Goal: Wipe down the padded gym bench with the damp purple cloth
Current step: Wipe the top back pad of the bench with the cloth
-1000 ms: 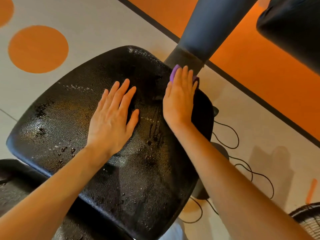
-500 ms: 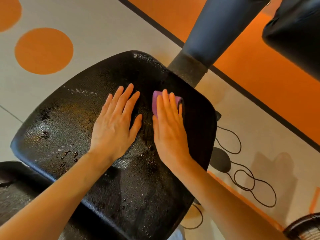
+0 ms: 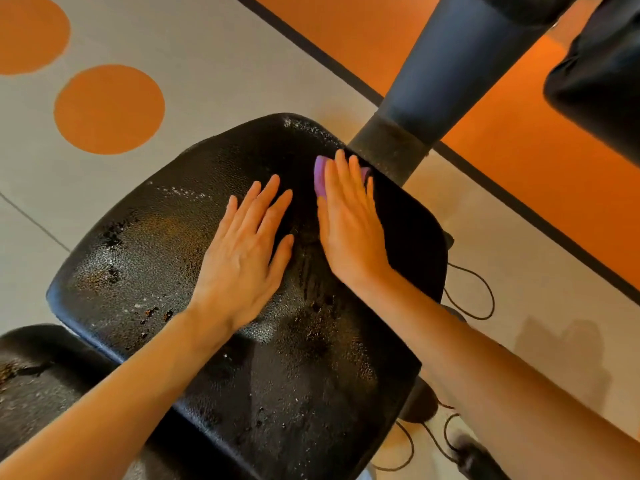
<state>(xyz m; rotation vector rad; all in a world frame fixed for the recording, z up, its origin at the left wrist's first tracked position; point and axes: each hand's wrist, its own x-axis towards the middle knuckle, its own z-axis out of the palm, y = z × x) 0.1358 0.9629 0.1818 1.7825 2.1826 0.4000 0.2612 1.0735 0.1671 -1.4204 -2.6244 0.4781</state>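
The black padded bench seat (image 3: 149,258) fills the middle of the view, its textured skin wet and speckled with worn brown spots. My left hand (image 3: 242,251) lies flat on the pad's centre with its fingers straight and spread. My right hand (image 3: 349,226) presses the purple cloth (image 3: 320,176) flat against the pad near its far edge. Only the cloth's left edge and a sliver by my little finger show; the rest is hidden under my fingers.
A thick dark machine post (image 3: 446,71) rises just beyond the pad's far edge. Another black pad (image 3: 602,74) hangs at the upper right, and a second worn pad (image 3: 45,386) lies at the lower left. Black cables (image 3: 478,299) loop on the floor to the right.
My right hand has slid the cloth back toward the pad's far edge by the post, after drawing it nearer half a second ago. My left hand has stayed flat in place.
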